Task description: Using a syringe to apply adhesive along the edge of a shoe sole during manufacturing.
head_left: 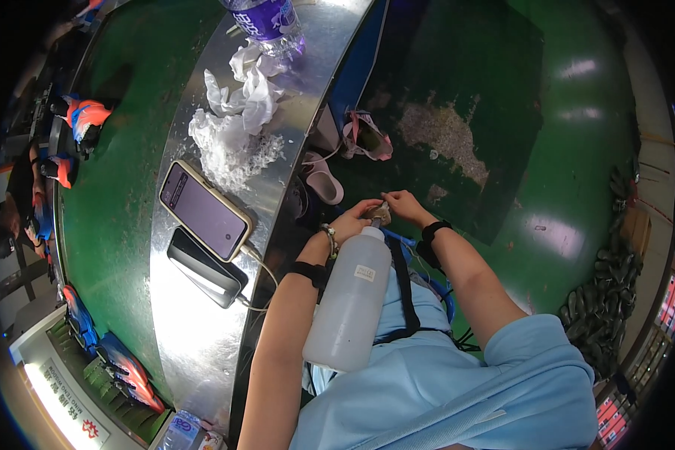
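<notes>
My left hand (350, 222) is closed at the edge of a small brownish piece (381, 214), whose kind I cannot make out. From the other side my right hand (405, 205) meets it, thumb and finger pinched together at its upper edge. What lies in that pinch is too small to tell. A translucent white plastic bottle (345, 319) with a small label slants in front of my lap, between my forearms. Its neck points toward my hands and partly covers the space below them. Both wrists wear black bands, and a bracelet circles the left one.
Left of me runs a metal bench (195, 330) bearing a lit phone (206, 210), a dark phone-like device (206, 270), crumpled white tissue (225, 142) and a water bottle (266, 26). A charging cable (266, 270) hangs off its edge. Shoes (322, 180) stand beneath; dark pieces (600, 300) are heaped at right.
</notes>
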The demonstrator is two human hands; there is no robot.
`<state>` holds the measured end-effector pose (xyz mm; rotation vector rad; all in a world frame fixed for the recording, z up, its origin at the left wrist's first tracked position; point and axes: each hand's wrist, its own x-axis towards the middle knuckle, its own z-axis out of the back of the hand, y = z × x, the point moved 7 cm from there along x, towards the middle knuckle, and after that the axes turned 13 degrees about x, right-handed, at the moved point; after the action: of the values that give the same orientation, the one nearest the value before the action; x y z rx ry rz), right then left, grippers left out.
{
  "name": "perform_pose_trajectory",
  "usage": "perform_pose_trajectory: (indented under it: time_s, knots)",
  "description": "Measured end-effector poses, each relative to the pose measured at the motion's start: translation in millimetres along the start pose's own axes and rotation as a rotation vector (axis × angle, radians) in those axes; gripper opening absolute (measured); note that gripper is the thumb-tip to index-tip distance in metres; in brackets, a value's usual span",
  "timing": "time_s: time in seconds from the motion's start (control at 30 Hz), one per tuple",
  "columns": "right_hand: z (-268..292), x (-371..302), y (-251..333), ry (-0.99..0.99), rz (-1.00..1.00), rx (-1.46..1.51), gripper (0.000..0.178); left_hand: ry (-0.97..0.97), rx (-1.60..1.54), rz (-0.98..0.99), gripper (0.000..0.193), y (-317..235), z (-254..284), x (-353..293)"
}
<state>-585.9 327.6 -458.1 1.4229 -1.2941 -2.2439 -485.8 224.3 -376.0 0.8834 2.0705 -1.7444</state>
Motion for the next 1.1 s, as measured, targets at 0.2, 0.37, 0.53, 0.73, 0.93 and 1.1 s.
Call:
perform_pose_trajectory:
  time_s: [0.2, 0.37, 0.53, 0.73, 0.93, 1.1]
  knots:
    - [0.3, -2.5, 5.0, -0.008, 0.0, 0.006, 0.039, -0.038, 0.059, 0.002, 0.049, -1.6, 2.5, -2.7]
    - [1.0, -2.4, 5.4, -0.029, -0.007, 0.005, 0.039, -0.043, 0.051, 0.004, 0.048, 0.2, 4.0, -2.3]
    - [1.9, -3.6, 10.1, -0.078, 0.034, 0.002, 0.039, -0.041, 0.036, -0.013, 0.049, 3.2, 5.0, -2.1]
    - [9.0, -2.9, 16.2, -0.161, 0.044, 0.025, 0.039, -0.045, 0.031, -0.07, 0.05, -12.2, 5.8, -7.7]
    - [7.0, -7.7, 13.1, -0.213, 0.033, 0.084, 0.04, -0.031, 0.018, -0.065, 0.053, -19.6, 3.5, -13.3]
    - [8.3, -9.4, 13.9, -0.24, 0.028, 0.11, 0.041, -0.041, 0.03, -0.127, 0.056, -17.9, 5.6, -11.3]
